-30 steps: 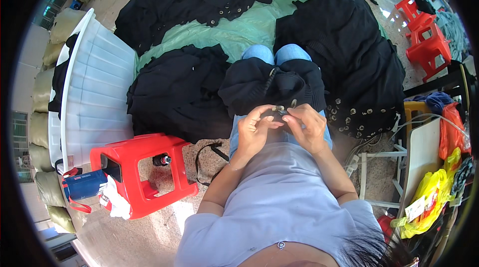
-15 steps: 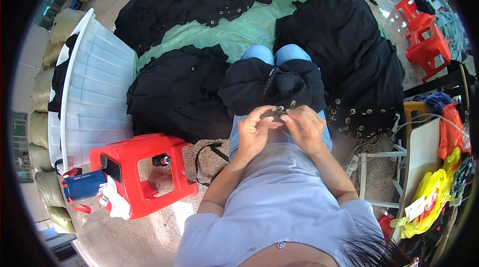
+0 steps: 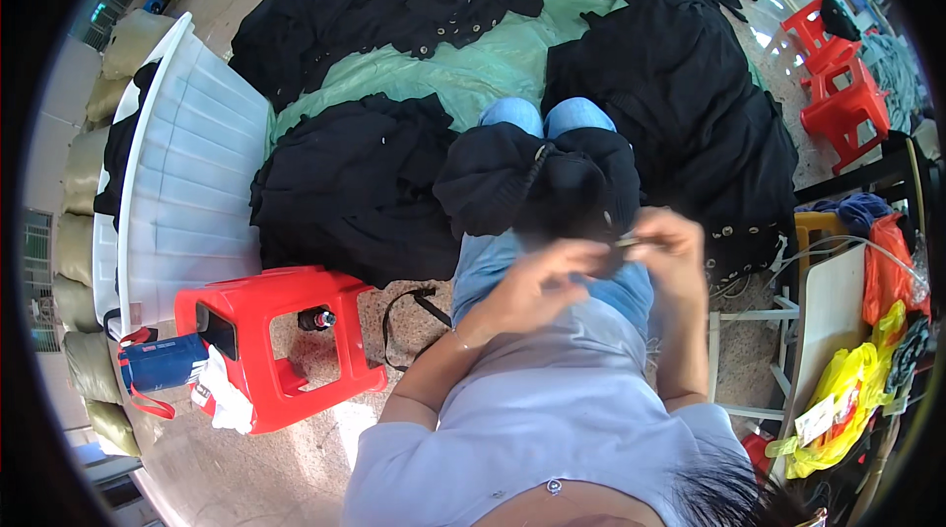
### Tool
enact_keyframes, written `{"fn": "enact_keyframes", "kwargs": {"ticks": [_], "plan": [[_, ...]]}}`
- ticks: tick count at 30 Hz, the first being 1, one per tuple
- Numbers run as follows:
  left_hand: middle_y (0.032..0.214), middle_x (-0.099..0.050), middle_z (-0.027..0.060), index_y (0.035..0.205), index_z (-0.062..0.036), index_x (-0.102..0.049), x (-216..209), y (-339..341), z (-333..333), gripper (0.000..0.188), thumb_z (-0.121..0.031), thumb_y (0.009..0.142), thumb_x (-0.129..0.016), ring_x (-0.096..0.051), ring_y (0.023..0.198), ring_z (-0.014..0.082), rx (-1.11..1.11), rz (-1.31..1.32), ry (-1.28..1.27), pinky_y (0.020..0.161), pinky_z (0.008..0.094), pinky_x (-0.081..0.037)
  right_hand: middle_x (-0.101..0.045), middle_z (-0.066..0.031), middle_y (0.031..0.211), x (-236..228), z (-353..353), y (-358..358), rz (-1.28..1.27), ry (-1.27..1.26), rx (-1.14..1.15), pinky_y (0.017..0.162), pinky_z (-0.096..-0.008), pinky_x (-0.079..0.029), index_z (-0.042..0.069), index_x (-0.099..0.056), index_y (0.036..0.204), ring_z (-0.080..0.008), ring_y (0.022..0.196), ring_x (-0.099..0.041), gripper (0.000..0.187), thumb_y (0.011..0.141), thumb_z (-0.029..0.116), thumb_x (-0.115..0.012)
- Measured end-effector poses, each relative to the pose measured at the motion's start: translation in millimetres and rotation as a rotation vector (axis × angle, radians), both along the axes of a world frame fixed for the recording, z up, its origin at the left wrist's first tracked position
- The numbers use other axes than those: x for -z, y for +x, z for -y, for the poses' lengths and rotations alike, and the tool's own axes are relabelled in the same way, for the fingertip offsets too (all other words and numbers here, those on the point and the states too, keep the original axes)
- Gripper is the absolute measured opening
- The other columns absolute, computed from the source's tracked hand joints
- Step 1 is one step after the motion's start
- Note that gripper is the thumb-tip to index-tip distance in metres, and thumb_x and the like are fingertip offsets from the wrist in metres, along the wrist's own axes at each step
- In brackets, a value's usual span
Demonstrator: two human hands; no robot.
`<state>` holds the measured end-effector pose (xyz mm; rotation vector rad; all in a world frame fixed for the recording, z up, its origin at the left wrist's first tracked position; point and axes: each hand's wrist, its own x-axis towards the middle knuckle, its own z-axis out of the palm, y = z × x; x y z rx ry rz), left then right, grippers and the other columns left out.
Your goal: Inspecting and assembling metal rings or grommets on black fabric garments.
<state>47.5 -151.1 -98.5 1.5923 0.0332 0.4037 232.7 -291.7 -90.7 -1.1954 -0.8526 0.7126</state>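
Black garment (image 3: 567, 187) draped over the lap (image 3: 490, 259); at its five o'clock edge, the right hand (image 3: 675, 246) pinches the cloth; at six o'clock, the left hand (image 3: 537, 286), blurred, its grip indeterminable.

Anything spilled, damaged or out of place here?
Mildly odd: a thin black strap lies in a loop on the speckled floor beside the square red plastic stool, where a foot could perhaps catch it. No spill or damage visible.
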Motion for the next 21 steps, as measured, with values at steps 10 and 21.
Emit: {"fn": "enact_keyframes", "kwargs": {"ticks": [10, 21], "plan": [[0.096, -0.064, 0.0048, 0.112, -0.008, -0.062, 40, -4, -33, 0.038, -0.005, 0.077, -0.076, -0.062, 0.08, 0.0176, -0.726, -0.19, 0.244, 0.066, 0.0285, -0.051, -0.069, -0.0028, 0.09, 20, 86, 120, 0.335, 0.032, 1.257, 0.069, -0.0151, -0.045, 0.001, -0.068, 0.102, -0.0037, 0.081, -0.06, 0.019, 0.09, 0.014, -0.073], [0.12, -0.042, 0.0194, 0.119, -0.0046, -0.047, 76, 38, -45, 0.057, -0.007, 0.072, -0.079, -0.047, 0.115, 0.0394, -1.092, -0.163, 0.548, 0.097, 0.0447, -0.04, -0.053, -0.0041, 0.141, -9, -125, 65, 1.054, -0.316, -0.058, 0.077, -0.0362, -0.055, 0.024, -0.062, 0.125, -0.0272, 0.098, -0.068, 0.056, 0.074, 0.001, -0.067]]}}
